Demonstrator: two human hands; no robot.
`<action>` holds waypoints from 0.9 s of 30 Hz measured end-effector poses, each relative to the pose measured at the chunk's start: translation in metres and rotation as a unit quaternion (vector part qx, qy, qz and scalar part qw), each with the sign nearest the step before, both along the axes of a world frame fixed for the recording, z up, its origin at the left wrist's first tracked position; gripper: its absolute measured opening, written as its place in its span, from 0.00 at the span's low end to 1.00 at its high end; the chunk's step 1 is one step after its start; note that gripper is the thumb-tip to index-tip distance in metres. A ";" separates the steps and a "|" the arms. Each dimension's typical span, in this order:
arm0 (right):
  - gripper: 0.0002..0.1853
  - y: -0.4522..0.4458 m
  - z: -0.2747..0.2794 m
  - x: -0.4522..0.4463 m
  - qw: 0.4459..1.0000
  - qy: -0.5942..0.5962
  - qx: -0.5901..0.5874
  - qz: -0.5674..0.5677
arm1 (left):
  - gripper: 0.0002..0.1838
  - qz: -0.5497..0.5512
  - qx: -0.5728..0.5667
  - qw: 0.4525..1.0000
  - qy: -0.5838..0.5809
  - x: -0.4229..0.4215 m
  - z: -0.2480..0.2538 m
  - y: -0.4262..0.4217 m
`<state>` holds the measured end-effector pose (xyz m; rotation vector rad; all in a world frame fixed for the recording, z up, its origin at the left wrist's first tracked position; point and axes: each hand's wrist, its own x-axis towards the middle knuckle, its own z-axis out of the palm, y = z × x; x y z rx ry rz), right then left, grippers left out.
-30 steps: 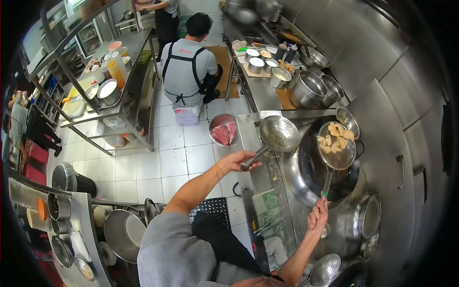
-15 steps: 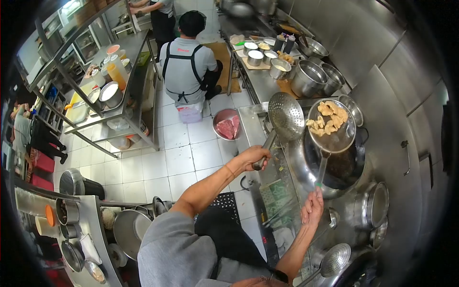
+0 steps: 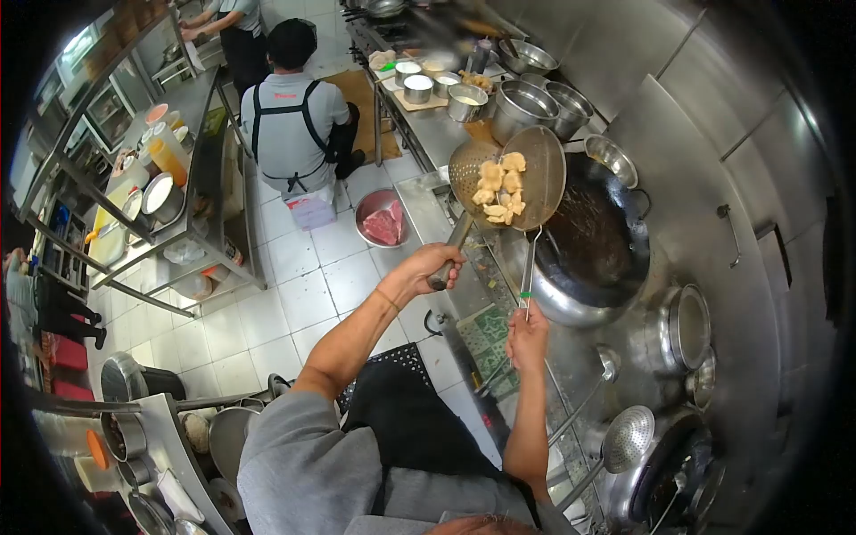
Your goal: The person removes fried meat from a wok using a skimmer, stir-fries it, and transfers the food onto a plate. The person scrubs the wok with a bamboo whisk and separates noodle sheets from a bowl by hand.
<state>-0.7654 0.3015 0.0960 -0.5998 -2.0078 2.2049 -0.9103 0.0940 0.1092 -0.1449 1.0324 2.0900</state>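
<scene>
My left hand (image 3: 434, 267) is closed round the handle of a perforated skimmer (image 3: 463, 169). In my right hand (image 3: 528, 339) is the thin handle, with a green band, of a round mesh strainer (image 3: 546, 169). The strainer is tilted against the perforated skimmer, their bowls overlapping. Golden fried pieces (image 3: 501, 192) lie where the two bowls meet; I cannot tell which bowl carries each piece. To the right and below sits a large wok (image 3: 593, 241) with dark liquid in it.
Steel pots (image 3: 526, 107) and small containers of white contents (image 3: 417, 87) line the counter ahead. Another perforated ladle (image 3: 628, 439) lies near the lower right wok. A basin of raw meat (image 3: 383, 223) stands on the floor by a seated co-worker (image 3: 290, 125).
The mesh strainer has moved left from over the wok to the perforated skimmer and tilted. The fried pieces have moved with it, into the overlap. The view has shifted right.
</scene>
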 end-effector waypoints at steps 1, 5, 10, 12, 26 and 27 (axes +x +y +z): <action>0.23 0.000 0.002 0.000 1.000 -0.006 0.028 0.001 | 0.06 -0.002 0.010 1.000 -0.007 -0.001 -0.002 -0.001; 0.22 0.008 -0.012 -0.005 0.971 0.083 0.223 0.002 | 0.07 -0.013 0.047 0.998 -0.043 -0.010 -0.023 -0.001; 0.21 0.012 0.019 -0.003 0.952 0.048 0.298 -0.044 | 0.07 -0.077 0.123 0.984 -0.104 -0.032 -0.068 0.007; 0.21 0.025 0.022 0.005 0.961 0.066 0.245 -0.106 | 0.06 -0.079 0.136 0.982 -0.108 -0.043 -0.085 0.010; 0.26 0.156 0.040 0.017 0.950 -0.029 0.181 -0.254 | 0.28 -0.031 0.185 0.976 -0.110 -0.009 -0.150 -0.029; 0.26 0.154 0.039 0.013 0.962 -0.009 0.108 -0.252 | 0.29 -0.030 0.197 0.973 -0.119 -0.002 -0.164 -0.038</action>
